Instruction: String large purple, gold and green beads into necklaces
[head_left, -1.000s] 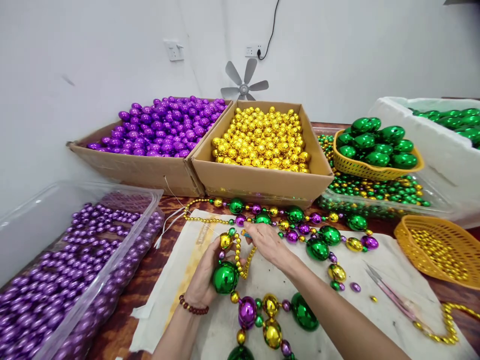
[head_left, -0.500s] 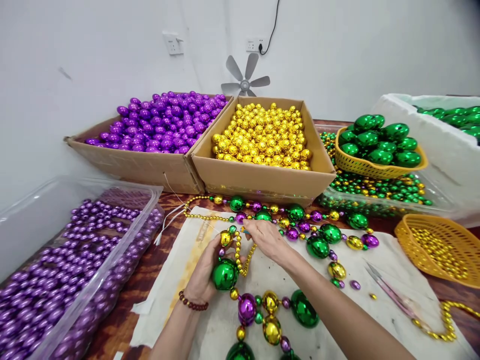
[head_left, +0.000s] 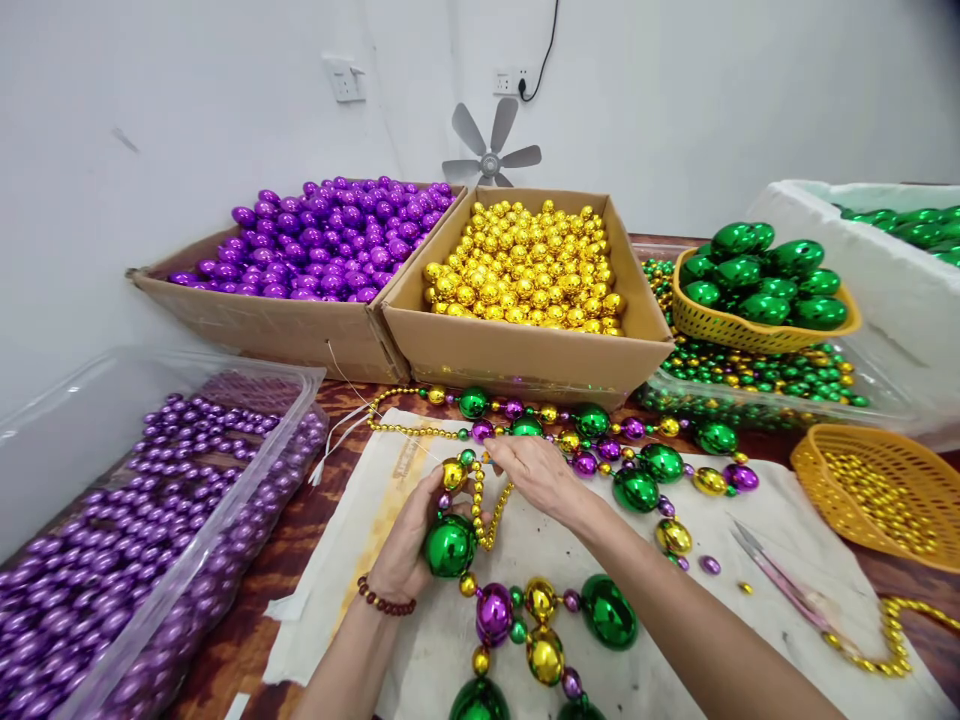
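My left hand (head_left: 411,535) is closed around one end of a bead string, beside its gold bead (head_left: 453,474) and large green bead (head_left: 450,546). A loop of small gold beads (head_left: 478,500) dangles between both hands. My right hand (head_left: 536,475) pinches at the top of that loop; a small orange and blue bit shows at its fingertips, too small to name. A thin white thread (head_left: 397,430) runs towards the left fingers. Below, the bead string continues over the cloth with a purple bead (head_left: 495,614) and more gold and green beads.
Cardboard boxes hold purple beads (head_left: 322,240) and gold beads (head_left: 525,265) at the back. A clear bin (head_left: 300,400) of small purple beads stands left. Finished-looking bead strands (head_left: 662,463), tweezers (head_left: 780,580) and a yellow basket (head_left: 825,500) lie right. A cloth (head_left: 645,690) covers the table.
The camera view has shifted slightly. Both hands stay in nearly the same place, still on the bead string, with only slight finger movement.
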